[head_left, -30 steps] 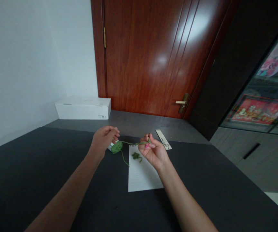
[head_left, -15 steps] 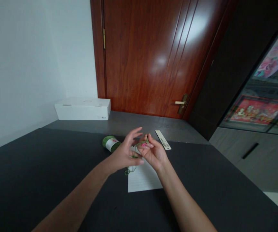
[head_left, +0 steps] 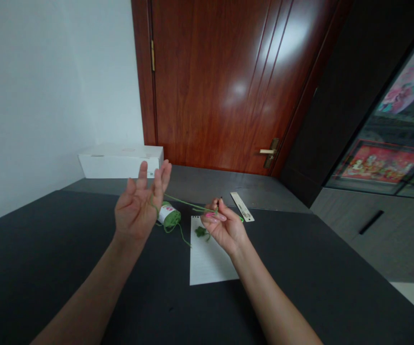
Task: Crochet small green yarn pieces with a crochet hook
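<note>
My left hand [head_left: 135,211] is raised palm up with its fingers stretched out and apart. A strand of green yarn [head_left: 181,200] loops round its finger side and runs taut to my right hand [head_left: 224,225]. The right fingers are pinched together on the yarn, along with a pink piece [head_left: 210,214] and a thin dark tip whose kind I cannot make out. A bright green end shows past that hand. Beside the left hand lies a ball of green yarn [head_left: 173,219] with a paper band. A small dark green clump of yarn [head_left: 200,231] shows over the notepad.
A lined spiral notepad [head_left: 210,263] lies on the dark table [head_left: 149,297] beneath the right hand. Beyond it is a narrow pale card [head_left: 242,207]. A white box [head_left: 113,165] stands against the wall at back left, near the brown door [head_left: 210,86].
My left hand has moved left and up, away from the right, turning palm up and drawing the yarn into a straight line. The right hand has stayed nearly still.
</note>
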`<action>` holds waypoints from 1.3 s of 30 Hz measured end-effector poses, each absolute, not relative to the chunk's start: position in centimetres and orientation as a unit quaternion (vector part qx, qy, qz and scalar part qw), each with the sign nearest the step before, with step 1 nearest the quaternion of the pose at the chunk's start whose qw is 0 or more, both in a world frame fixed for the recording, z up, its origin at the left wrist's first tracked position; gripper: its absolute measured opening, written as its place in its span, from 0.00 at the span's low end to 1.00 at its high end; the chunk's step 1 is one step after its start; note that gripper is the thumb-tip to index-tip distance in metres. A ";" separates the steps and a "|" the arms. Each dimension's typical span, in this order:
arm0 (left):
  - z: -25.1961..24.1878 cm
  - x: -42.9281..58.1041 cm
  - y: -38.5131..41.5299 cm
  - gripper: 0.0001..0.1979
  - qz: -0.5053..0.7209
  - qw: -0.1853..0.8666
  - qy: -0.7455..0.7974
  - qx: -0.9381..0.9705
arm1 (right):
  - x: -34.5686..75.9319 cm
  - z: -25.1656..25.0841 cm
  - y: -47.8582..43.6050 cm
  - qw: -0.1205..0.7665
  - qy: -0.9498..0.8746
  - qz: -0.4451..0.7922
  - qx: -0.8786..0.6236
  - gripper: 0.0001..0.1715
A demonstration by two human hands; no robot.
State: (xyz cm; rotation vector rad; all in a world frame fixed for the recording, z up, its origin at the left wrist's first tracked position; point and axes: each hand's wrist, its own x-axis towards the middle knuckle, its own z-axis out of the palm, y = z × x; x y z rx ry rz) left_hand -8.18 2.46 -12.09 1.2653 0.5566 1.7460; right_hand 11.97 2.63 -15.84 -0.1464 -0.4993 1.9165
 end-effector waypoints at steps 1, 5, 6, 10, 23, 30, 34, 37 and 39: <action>-12.1 -8.1 2.5 0.21 0.700 0.412 0.230 0.536 | 11.9 -15.9 2.6 0.544 -0.212 0.810 -0.060 0.09; -13.0 -7.2 3.2 0.26 0.578 0.229 0.309 0.719 | 11.9 -15.8 2.4 0.546 -0.225 0.806 -0.050 0.08; -13.4 -6.9 3.5 0.25 0.550 0.159 0.340 0.746 | 11.9 -15.8 2.4 0.546 -0.225 0.806 -0.047 0.08; -14.7 -5.6 4.1 0.18 0.503 0.169 0.389 0.753 | 11.8 -16.0 2.4 0.545 -0.219 0.808 -0.042 0.07; -12.8 -3.3 0.4 0.30 0.596 0.565 0.212 0.529 | 11.4 -16.8 2.7 0.584 -0.299 0.754 -0.043 0.08; -13.1 -2.9 0.4 0.28 0.599 0.574 0.278 0.484 | 11.0 -16.7 2.2 0.647 -0.408 0.641 -0.057 0.09; -12.8 -2.8 0.2 0.33 0.571 0.577 0.297 0.502 | 11.2 -16.8 2.3 0.670 -0.493 0.549 -0.084 0.08; -12.7 -2.8 0.1 0.34 0.558 0.566 0.318 0.517 | 11.6 -16.9 2.5 0.685 -0.543 0.470 -0.122 0.07; -12.8 -2.8 0.2 0.32 0.557 0.543 0.336 0.532 | 11.9 -17.0 2.5 0.688 -0.566 0.433 -0.140 0.05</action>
